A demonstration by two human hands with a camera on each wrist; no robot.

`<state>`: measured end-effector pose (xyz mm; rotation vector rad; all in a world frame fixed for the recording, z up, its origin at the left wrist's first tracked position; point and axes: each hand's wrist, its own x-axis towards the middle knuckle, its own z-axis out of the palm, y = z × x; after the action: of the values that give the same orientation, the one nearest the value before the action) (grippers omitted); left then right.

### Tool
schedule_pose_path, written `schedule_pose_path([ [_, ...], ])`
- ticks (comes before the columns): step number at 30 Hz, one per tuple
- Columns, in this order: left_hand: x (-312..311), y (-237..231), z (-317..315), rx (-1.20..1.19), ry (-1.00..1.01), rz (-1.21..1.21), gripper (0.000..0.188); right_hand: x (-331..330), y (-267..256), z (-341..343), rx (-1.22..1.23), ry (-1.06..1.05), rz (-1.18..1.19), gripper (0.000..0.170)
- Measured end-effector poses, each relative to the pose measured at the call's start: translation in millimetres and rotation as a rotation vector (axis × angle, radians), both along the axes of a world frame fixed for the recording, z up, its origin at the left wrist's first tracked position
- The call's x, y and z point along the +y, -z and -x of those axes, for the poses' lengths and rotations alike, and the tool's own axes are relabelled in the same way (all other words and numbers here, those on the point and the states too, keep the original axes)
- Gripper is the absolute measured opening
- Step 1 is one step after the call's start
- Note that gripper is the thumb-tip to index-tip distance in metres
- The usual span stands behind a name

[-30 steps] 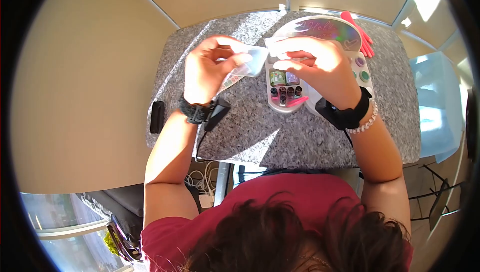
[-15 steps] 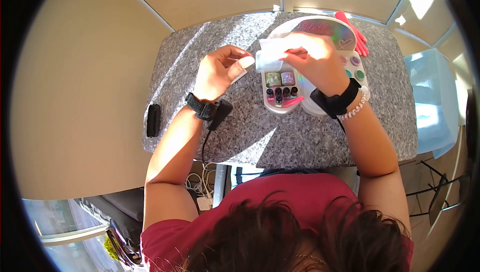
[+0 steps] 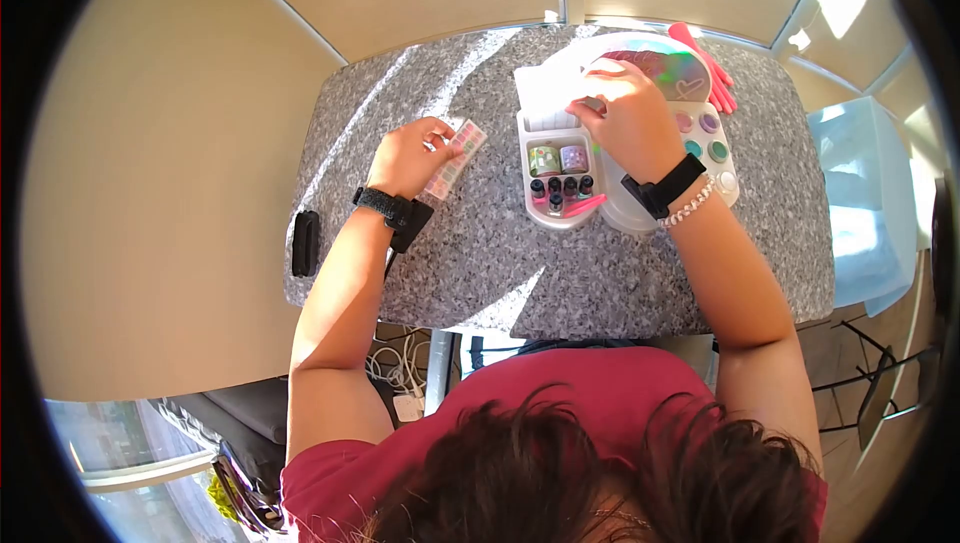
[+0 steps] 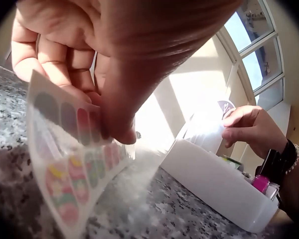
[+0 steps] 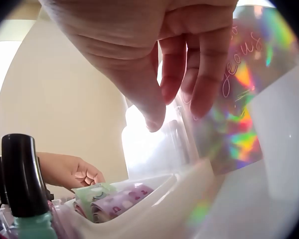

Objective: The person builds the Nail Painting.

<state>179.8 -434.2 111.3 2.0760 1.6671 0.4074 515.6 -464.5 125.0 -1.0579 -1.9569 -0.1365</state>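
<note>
My left hand (image 3: 408, 158) pinches a sheet of colourful nail stickers (image 4: 70, 169) between thumb and fingers, the sheet standing up from the tabletop in the left wrist view. My right hand (image 3: 632, 118) is over the back left part of a white case (image 3: 560, 215), its thumb and fingers at a clear, glaring plastic piece (image 5: 154, 149) that stands in the case; whether they touch it, I cannot tell. In front of that piece lie a green roll (image 3: 544, 160) and a purple roll (image 3: 574, 159), with several small dark-capped bottles (image 3: 556, 201) nearer me.
Behind the case stands its round iridescent lid (image 3: 688, 68). Pink gloves (image 3: 715, 78) lie at the back right of the granite table (image 3: 480, 273). A black case (image 3: 305, 243) is at the left edge, and a translucent blue bin (image 3: 865, 203) stands off the right side.
My left hand has let go of the clear plastic, moved down and left, and taken hold of the sticker sheet. My right hand has carried the plastic to the case's back left.
</note>
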Motion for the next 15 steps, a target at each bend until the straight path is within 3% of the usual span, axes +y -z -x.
schedule_pose_path([
  [2,-4,-13,-5,-0.067,-0.012,-0.143,0.029,-5,-7,0,-0.029,0.0,0.002,0.013],
  [5,-14,-38,-16,-0.199,-0.099,-0.138,0.027,-15,-19,5,0.077,-0.04,-0.017,0.017],
  [7,-22,-51,-24,-0.227,-0.074,-0.131,0.025,-29,-35,12,0.18,-0.11,0.236,0.022],
  [8,-25,-53,-30,-0.369,-0.037,-0.137,0.024,-32,-39,18,0.18,-0.11,0.237,0.022],
  [10,-33,-59,-40,-0.658,0.063,-0.07,0.02,-37,-43,25,0.403,-0.214,0.471,0.028],
  [11,-38,-60,-46,-0.658,0.064,-0.07,0.02,-34,-38,24,0.404,-0.214,0.47,0.028],
  [13,-45,-58,-58,-0.823,0.126,0.064,0.018,-24,-27,23,0.583,-0.378,0.7,0.033],
  [15,-43,-50,-62,-0.703,0.141,-0.027,0.02,-26,-25,22,0.632,-0.376,0.71,0.033],
])
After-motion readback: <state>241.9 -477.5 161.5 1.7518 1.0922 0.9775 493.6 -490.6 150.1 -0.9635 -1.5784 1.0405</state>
